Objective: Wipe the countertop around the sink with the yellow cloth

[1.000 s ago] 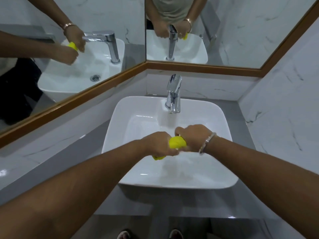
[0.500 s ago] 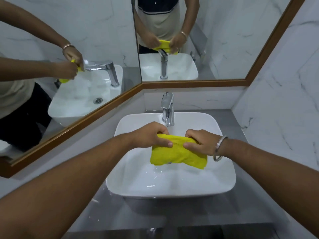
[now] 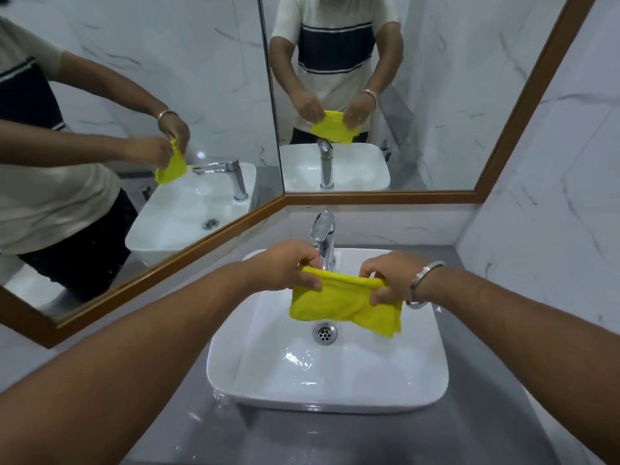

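Note:
The yellow cloth [image 3: 345, 303] hangs spread out above the white sink basin [image 3: 261, 360], held up by its top edge. My left hand [image 3: 288, 263] pinches the cloth's top left corner. My right hand [image 3: 391, 276], with a metal bangle at the wrist, pinches the top right corner. The cloth's lower edge dangles just above the drain [image 3: 324, 333]. The grey countertop [image 3: 188, 427] surrounds the basin, with water drops near the basin's front left corner.
A chrome tap [image 3: 323, 238] stands behind the cloth at the basin's back. Wood-framed mirrors [image 3: 385, 95] cover the back and left walls and reflect me. A marble wall [image 3: 550, 203] closes in on the right.
The cloth went from a wrung-up wad between both fists to an opened, hanging sheet. My hands have spread apart and risen a little; the drain now shows below the cloth.

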Tool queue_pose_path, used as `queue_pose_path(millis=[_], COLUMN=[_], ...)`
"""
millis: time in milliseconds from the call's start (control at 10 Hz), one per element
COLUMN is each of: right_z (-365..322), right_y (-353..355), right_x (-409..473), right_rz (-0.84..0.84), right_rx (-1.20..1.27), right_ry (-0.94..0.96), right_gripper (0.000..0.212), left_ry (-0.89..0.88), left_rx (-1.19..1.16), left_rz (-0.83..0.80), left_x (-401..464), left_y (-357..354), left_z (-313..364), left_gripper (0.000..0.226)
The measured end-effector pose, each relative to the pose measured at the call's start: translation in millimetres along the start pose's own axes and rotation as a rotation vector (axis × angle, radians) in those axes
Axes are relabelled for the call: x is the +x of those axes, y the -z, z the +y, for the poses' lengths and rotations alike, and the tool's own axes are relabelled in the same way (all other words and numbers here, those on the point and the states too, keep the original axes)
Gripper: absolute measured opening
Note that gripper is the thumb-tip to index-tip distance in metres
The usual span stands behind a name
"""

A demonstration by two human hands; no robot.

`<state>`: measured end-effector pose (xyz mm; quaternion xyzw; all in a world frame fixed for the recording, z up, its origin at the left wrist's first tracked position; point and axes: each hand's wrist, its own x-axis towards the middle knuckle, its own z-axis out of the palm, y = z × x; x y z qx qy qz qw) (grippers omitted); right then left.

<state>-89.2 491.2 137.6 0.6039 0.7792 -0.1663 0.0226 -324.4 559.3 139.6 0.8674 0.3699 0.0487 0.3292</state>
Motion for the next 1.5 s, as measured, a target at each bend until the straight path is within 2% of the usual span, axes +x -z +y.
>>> queue_pose_path(millis=[100, 200, 300, 400, 500, 600, 700, 800, 900, 1000, 1100, 1200, 1300, 1400, 1500], right_z=[-0.2, -1.5, -8.1, -17.6, -41.4, -66.2, -107.3, -140.3, -170.7, -175.4, -156.9, -134.8, -82.9, -57.7, -50.0], right_y=[0.3, -4.2, -24.3, -41.4, -69.5, -92.5, -134.5, -163.1, -202.4, -238.5, -305.2, -340.1, -388.7, -403.4, -407.7], right_x=[-4.9, -8.4, -37.0, -70.7, -142.4, -203.2, -312.2, -390.2, -488.3, -538.7, -596.5, -615.4, -640.9, -647.3, -639.7], right_rz=[0.111, 0.104, 0.194, 0.360, 0.622, 0.725, 0.799, 0.866, 1.010, 1.118, 1.218, 1.176, 1.137, 1.214, 1.254], right_rx=[0.109, 0.067, 0.117, 0.294, 0.637, 0.859, 1.024, 1.118, 1.135, 1.132, 1.170, 1.130, 1.167, 1.135, 0.927], right_ry=[-0.115, -0.175, -0.349, -0.492, -0.656, -0.767, -0.981, -1.158, -1.390, -1.536, -1.737, -1.821, -1.865, -1.914, -2.063], right_gripper=[0.028, 0.023, 0.018, 0.015, 0.011, 0.011, 0.010, 0.003, 0.012, 0.014, 0.020, 0.026, 0.034, 0.027, 0.023], left_ry=[0.033, 0.047, -0.052, -0.146, -0.282, -0.380, -0.418, -0.413, -0.372, -0.434, -0.528, -0.495, -0.446, -0.411, -0.470], left_rx=[-0.071, -0.096, -0.072, -0.076, -0.126, -0.236, -0.498, -0.611, -0.607, -0.527, -0.424, -0.378, -0.304, -0.299, -0.120], left_rz=[0.022, 0.021, -0.054, -0.085, -0.133, -0.222, -0.449, -0.598, -0.699, -0.686, -0.703, -0.707, -0.683, -0.589, -0.375], left_x=[1.5, 4.8, 8.4, 12.1, 13.8, 7.5, -16.6, -46.3, -94.1, -118.5, -134.1, -127.8, -109.4, -104.0, -101.2], left_y=[4.8, 10.8, 9.0, 2.8, -18.2, -49.0, -130.8, -202.9, -306.2, -366.4, -454.7, -502.2, -567.1, -585.4, -576.8], left_z=[-7.6, -15.4, -10.8, 1.3, 30.1, 55.9, 116.1, 166.2, 229.1, 265.1, 312.6, 330.2, 339.3, 345.6, 352.0], left_gripper=[0.024, 0.023, 0.014, 0.012, 0.009, 0.010, 0.014, 0.017, 0.022, 0.022, 0.021, 0.029, 0.030, 0.032, 0.024])
